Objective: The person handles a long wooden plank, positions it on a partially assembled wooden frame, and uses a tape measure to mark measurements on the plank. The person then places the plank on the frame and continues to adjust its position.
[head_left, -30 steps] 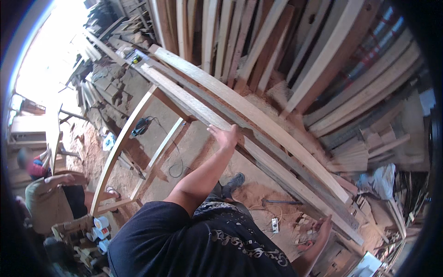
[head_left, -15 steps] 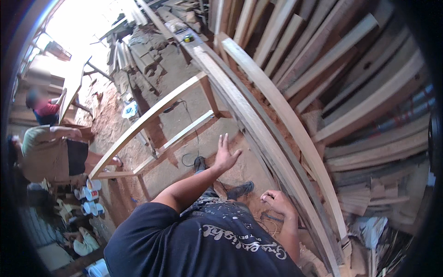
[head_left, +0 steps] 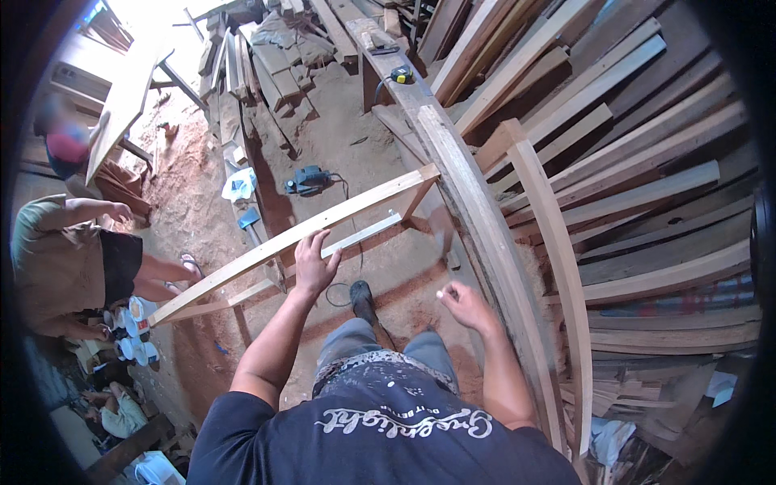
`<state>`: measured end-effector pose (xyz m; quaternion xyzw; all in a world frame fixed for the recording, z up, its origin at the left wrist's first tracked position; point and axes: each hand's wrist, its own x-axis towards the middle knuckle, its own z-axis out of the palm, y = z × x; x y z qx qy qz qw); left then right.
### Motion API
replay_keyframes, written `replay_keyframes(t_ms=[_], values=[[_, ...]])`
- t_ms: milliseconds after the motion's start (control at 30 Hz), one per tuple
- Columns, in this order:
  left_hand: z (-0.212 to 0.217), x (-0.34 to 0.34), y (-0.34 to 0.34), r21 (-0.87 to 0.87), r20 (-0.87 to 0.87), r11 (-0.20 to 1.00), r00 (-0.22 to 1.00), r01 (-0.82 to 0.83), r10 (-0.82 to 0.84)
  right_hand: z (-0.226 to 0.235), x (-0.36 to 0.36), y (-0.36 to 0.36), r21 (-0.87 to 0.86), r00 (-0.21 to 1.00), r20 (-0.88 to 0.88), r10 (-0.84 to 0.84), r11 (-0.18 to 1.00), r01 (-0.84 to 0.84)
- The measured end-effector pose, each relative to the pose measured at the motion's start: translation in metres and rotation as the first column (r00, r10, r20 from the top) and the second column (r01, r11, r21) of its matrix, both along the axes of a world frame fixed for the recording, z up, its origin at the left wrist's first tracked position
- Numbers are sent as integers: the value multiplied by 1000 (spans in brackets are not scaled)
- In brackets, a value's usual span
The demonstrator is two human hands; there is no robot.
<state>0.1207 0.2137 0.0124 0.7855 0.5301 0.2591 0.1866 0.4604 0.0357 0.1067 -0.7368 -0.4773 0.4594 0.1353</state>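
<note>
A pale wooden frame [head_left: 368, 200] with long rails and short cross-pieces stands on the floor to the front left, its far end beside the long bench plank. Against the upper rail lies my left hand [head_left: 314, 263], fingers stretched and thumb apart; the fingertips overlap the wood. My right hand [head_left: 467, 307] hovers left of the long bench plank [head_left: 485, 218], touching nothing below it. Its fingers are curled together, with a small pale spot at the tips that I cannot make out. A yellow and black tape measure [head_left: 401, 75] sits on the bench's far end.
A dark power tool [head_left: 309, 180] with a cord lies on the floor beyond the frame. Curved beam [head_left: 550, 218] and stacked timber [head_left: 647, 202] flank the bench on the right. Left, a person [head_left: 61, 259] stands near white buckets [head_left: 133, 331]; another is at a tilted board [head_left: 125, 113].
My left hand has come left onto the frame's upper rail. My right hand has moved up and slightly left. The view has shifted, showing the power tool more fully.
</note>
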Motion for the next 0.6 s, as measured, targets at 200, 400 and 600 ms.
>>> replay_keyframes(t_ms=[200, 400, 600], values=[[-10, 5, 52, -22, 96, 998, 993, -65, 67, 15, 16, 137, 158, 994, 9, 106, 982, -106], [-11, 3, 70, 83, 115, 971, 970, -222, 212, 10, 39, 282, 395, 959, 184, 216, 877, -273], [-2, 5, 90, 26, 128, 920, 914, -392, 386, -31, 52, 404, 510, 930, 327, 167, 797, -323]])
